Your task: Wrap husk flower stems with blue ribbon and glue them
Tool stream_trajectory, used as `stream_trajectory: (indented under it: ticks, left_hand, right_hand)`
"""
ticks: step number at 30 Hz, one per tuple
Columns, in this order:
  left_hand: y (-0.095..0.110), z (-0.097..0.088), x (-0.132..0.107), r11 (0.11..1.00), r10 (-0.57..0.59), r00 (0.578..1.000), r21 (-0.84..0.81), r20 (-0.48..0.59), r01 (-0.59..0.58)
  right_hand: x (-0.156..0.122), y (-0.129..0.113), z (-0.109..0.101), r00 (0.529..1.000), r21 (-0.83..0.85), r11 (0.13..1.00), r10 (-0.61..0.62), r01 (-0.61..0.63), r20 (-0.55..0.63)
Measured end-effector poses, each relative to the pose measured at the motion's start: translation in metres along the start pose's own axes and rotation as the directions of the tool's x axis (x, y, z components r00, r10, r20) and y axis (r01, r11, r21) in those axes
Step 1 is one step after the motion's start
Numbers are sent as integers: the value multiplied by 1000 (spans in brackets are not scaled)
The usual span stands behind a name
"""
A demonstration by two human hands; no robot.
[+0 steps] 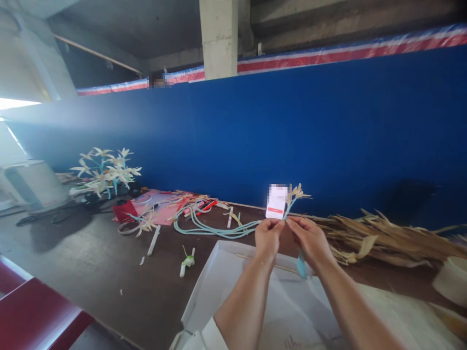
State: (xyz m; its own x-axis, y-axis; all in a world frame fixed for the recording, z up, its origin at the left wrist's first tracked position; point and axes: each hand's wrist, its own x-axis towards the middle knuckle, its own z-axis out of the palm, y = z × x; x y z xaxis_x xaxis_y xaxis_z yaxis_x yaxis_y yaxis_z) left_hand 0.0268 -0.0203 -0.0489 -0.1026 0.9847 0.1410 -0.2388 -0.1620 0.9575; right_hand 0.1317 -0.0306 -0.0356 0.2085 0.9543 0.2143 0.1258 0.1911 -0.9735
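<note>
A pale flower (297, 192) made of dry husk-like petals, with a light blue stem, rises above my two hands over a white box lid or tray (204, 279). My left hand (269, 238) pinches the lower stem between thumb and fingertips. Close against it, my right hand (308, 240) is closed with its fingertips at the same stem. Below the right palm hangs a light blue strip (301, 266). Behind the flower, a phone (276, 203) with a lit screen stands upright. The stem's lower end is hidden by my fingers.
Looped light blue cords (204, 228) lie left of my hands. Dry husks (383, 238) are piled at right, near a white roll (452, 279). Further left are a flower bunch (107, 172), pink sheets (156, 206) and a pale appliance (34, 184). A blue partition (233, 141) closes off the back.
</note>
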Motion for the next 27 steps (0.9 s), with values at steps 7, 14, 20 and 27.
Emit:
stream_trajectory:
  ticks: [7, 14, 20, 27]
  left_hand:
    - [0, 0, -1, 987, -51, 996, -151, 68, 60]
    - [0, 1, -1, 974, -89, 991, -198, 99, 107]
    - [1, 0, -1, 954, -113, 986, -265, 122, 142]
    - [-3, 2, -1, 945, -138, 984, -282, 110, 164]
  right_hand:
    - [2, 3, 0, 999, 91, 995, 30, -34, 43]
    - [3, 4, -2, 999, 35, 999, -14, 12, 31]
    - [3, 3, -1, 998, -51, 997, -55, 56, 22]
    - [6, 8, -2, 999, -28, 999, -38, 39, 12]
